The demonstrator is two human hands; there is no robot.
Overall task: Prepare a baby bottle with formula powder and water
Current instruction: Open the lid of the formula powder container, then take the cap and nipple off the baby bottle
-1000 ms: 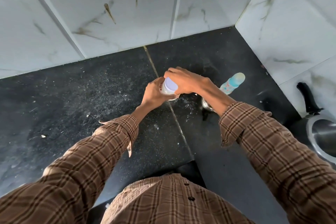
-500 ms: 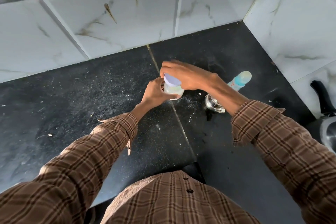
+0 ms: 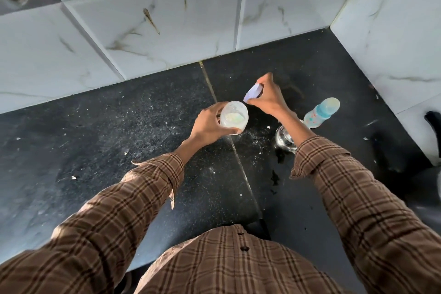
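Gripping the small translucent plastic jar [image 3: 234, 117] around its side wall, the left hand [image 3: 207, 124] is holding it, mouth open, above the speckled black stone counter [image 3: 114, 131]. The right hand [image 3: 269, 98] is pinching the round lilac lid [image 3: 253, 91] by its rim, just beyond the jar. Pale powder is showing inside. The jar is probably light, stiff and smooth, so wrapping the body low is suiting it best. The blue printed baby bottle [image 3: 321, 113] is standing to the right beside a shiny steel cup [image 3: 284, 137].
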